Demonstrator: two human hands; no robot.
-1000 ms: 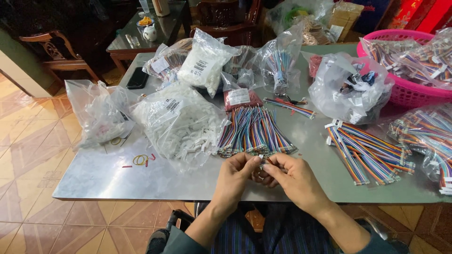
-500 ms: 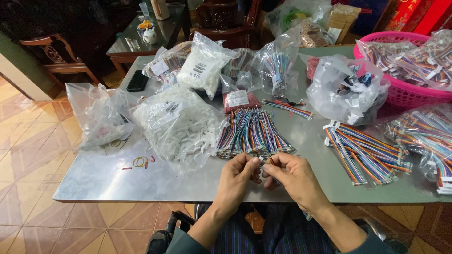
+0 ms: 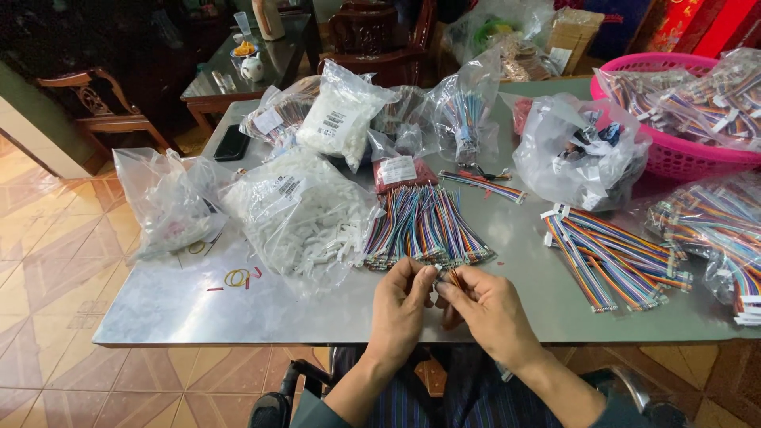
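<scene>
My left hand (image 3: 403, 311) and my right hand (image 3: 486, 311) meet at the near edge of a grey metal table (image 3: 182, 305). Their fingertips pinch a small piece of thin coloured wire (image 3: 449, 277) between them; the piece is mostly hidden by the fingers. Just beyond the hands lies a fanned row of multicoloured wire bundles (image 3: 426, 225). A clear bag of small white plastic parts (image 3: 305, 215) rests to the left of that row.
Another pile of striped wires (image 3: 610, 254) lies to the right. A pink basket (image 3: 674, 150) of bagged wires stands at the far right. Several plastic bags (image 3: 575, 150) crowd the back. Rubber bands (image 3: 235, 277) lie at left. A dark phone (image 3: 232, 143) sits at the table's left edge.
My hands stay together at the table's near edge, with only small finger movements on the wire piece. The view has shifted slightly.
</scene>
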